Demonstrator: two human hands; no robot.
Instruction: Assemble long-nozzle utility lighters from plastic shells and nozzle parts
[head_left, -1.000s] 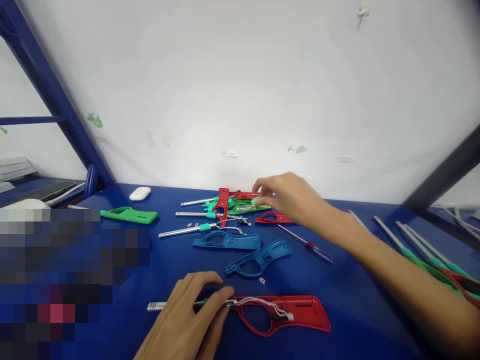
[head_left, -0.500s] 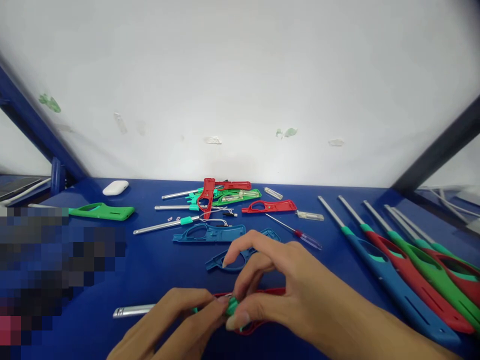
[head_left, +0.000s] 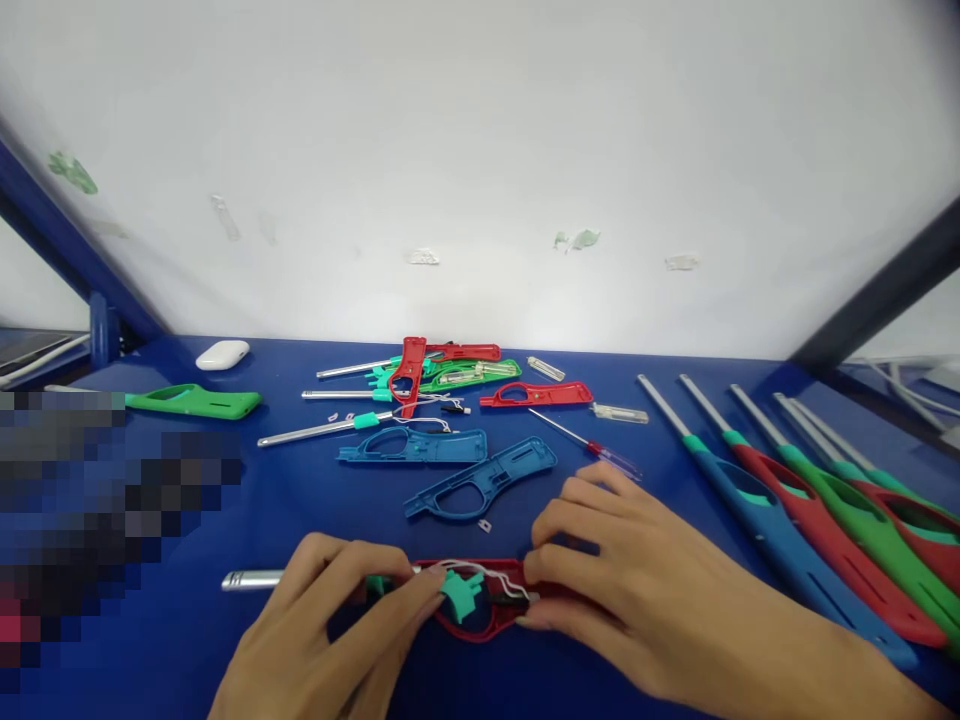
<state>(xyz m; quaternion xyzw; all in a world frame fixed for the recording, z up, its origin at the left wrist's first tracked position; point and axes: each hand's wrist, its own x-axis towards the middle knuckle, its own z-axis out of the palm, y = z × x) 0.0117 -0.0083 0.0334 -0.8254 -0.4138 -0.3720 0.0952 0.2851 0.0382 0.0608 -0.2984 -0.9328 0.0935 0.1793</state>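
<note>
We have the red shell lying in the near middle of the table, its silver tube pointing left. Our left hand arches over the tube, fingers bent, tips at the left edge of the green trigger; we cannot tell whether they pinch it or just press. Our right hand grasps the shell's right part between thumb and curled fingers, by the end of the black piece. White wires loop above the trigger.

Just beyond, we see two blue shells, then a screwdriver and another red shell. A pile of parts lies at the far middle. At the far left are a white case and a green lighter; along the right, a slanting row of lighters.
</note>
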